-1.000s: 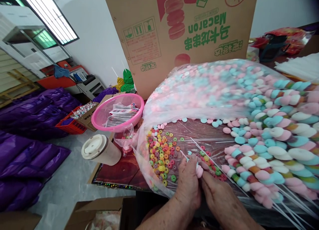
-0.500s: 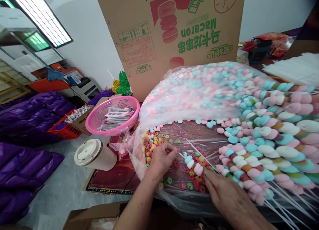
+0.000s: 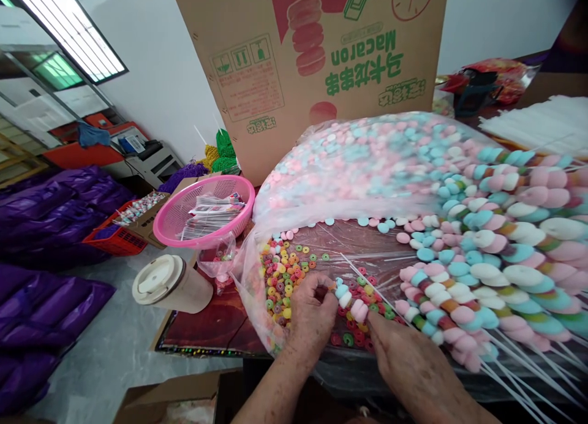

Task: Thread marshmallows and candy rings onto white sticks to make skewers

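Observation:
My right hand (image 3: 404, 353) is closed round a short skewer of blue, white and pink marshmallows (image 3: 351, 300), its tip pointing up and left. At that tip, my left hand (image 3: 312, 307) pinches a small orange ring candy (image 3: 331, 286), partly hidden by the fingers. Beneath both hands lie loose red, green and yellow ring candies (image 3: 282, 280) on a clear plastic sheet. A bare white stick (image 3: 367, 283) slants just behind the held skewer. Finished marshmallow skewers (image 3: 487, 268) are piled to the right, their white sticks toward me.
Behind stands a clear bag of marshmallows (image 3: 358, 160) before a large cardboard box (image 3: 303, 68). To the left are a pink basket (image 3: 160, 225) of printed packets and a lidded cup (image 3: 188, 289). White sticks (image 3: 546, 121) lie at the back right.
My left hand has moved right, from over the loose ring candies to the skewer's tip, with an orange ring in its fingers. The right hand still holds the skewer. The view shifted slightly.

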Demonstrator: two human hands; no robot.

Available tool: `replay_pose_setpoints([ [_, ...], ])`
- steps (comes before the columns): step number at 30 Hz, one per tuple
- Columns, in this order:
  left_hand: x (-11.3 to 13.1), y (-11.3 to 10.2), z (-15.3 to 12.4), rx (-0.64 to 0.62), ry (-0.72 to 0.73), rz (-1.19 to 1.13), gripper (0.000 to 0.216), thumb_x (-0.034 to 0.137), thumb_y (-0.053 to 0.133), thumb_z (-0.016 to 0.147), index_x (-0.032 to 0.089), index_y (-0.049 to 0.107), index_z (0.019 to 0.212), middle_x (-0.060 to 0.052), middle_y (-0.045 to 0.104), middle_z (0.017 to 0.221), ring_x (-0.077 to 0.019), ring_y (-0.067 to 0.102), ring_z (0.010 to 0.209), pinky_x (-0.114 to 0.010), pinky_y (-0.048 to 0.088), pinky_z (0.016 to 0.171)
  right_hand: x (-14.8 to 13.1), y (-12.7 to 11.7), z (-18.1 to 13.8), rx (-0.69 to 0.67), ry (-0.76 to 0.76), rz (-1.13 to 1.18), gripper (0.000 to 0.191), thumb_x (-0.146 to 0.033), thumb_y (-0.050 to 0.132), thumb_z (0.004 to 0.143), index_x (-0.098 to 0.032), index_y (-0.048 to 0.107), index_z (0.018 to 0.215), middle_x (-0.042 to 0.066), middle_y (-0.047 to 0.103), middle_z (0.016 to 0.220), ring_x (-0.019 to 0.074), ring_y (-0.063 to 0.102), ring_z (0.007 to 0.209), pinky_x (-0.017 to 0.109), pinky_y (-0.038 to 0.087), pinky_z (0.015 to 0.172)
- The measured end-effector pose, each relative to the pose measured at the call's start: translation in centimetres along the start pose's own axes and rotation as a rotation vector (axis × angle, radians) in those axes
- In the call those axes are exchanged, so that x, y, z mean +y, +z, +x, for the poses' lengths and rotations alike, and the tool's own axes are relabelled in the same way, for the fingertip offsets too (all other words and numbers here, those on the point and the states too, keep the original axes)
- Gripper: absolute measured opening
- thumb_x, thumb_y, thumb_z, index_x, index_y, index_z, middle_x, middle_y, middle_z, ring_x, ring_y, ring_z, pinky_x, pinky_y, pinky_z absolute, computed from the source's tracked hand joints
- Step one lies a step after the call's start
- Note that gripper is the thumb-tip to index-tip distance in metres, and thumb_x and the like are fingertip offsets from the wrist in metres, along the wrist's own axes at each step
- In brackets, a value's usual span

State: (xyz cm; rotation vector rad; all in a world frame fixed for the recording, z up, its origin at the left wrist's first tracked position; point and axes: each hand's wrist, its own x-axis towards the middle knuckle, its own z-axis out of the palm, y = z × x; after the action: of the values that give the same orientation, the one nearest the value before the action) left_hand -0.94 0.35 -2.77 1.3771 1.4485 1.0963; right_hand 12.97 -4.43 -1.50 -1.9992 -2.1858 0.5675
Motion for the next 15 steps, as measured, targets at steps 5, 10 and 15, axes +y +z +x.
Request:
replay_pose_setpoints([
  [5, 1.5, -1.6, 2.1, -0.244, 0.087, 0.154, 0.02, 0.021, 0.048, 0.076, 0.016, 0.063, 0.088, -0.004, 0.065, 0.081, -0.0136, 0.058, 0.072, -0.023, 0.046, 0.065, 0.9, 0.1, 0.8, 0.24, -0.103, 0.168, 0.031, -0.016, 0.029, 0.081, -0.018, 0.059, 0.073, 0.005, 0.064, 0.058, 0.0164, 0.06, 0.051, 0.024, 0.034, 0.046],
  [10, 2.4, -0.6, 7.5, -0.235, 0.107, 0.912, 0.022, 0.015, 0.045, 0.075, 0.017, 0.063, 0.086, -0.008, 0.064, 0.096, -0.0202, 0.058, 0.086, -0.032, 0.045, 0.078, 1.6, -0.7, 0.7, 0.306, -0.082, 0.18, 0.032, -0.024, 0.029, 0.081, -0.02, 0.056, 0.066, 0.004, 0.061, 0.053, 0.0164, 0.057, 0.047, 0.024, 0.036, 0.045],
  [15, 1.5, 0.4, 8.8, -0.252, 0.084, 1.016, 0.023, 0.014, 0.048, 0.071, 0.019, 0.063, 0.087, -0.009, 0.065, 0.096, -0.0232, 0.059, 0.089, -0.033, 0.045, 0.077, 1.8, -0.9, 0.6, 0.16, 0.018, 0.155, 0.031, -0.021, 0.029, 0.081, -0.021, 0.06, 0.08, 0.003, 0.066, 0.06, 0.0166, 0.061, 0.052, 0.024, 0.038, 0.048],
])
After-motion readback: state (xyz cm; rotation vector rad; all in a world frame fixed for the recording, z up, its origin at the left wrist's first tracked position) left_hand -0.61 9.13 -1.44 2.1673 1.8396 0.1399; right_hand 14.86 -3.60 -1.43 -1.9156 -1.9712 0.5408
